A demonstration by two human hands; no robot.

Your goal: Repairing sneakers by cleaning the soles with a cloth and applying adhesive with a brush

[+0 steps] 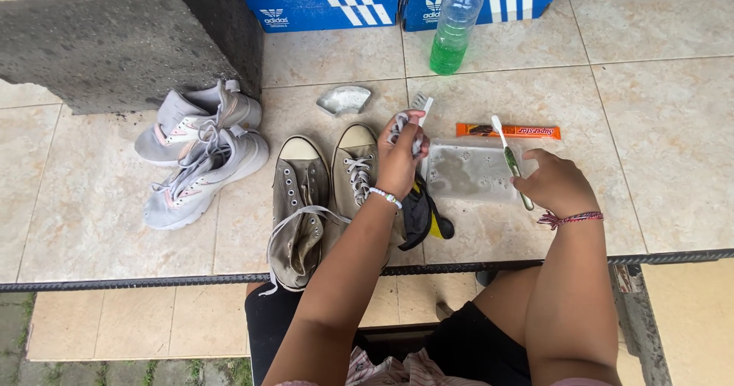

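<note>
My left hand [401,157] is closed around a bunched grey shoelace above the right shoe of a pair of olive canvas sneakers [321,202], which lie side by side on the tiled floor. One sneaker's lace trails loose toward me. My right hand [554,183] grips a green-and-white toothbrush [511,160], its head pointing away, over a clear plastic tub of soapy water [470,172]. A black and yellow cloth [423,216] lies between the sneakers and the tub.
A pair of grey running shoes [200,157] lies at left beside a dark stone block [115,42]. A small grey dish [344,99], an orange wrapper [508,131], a bottle of green liquid [454,25] and blue shoeboxes [325,8] sit farther back. A step edge [153,281] runs near my knees.
</note>
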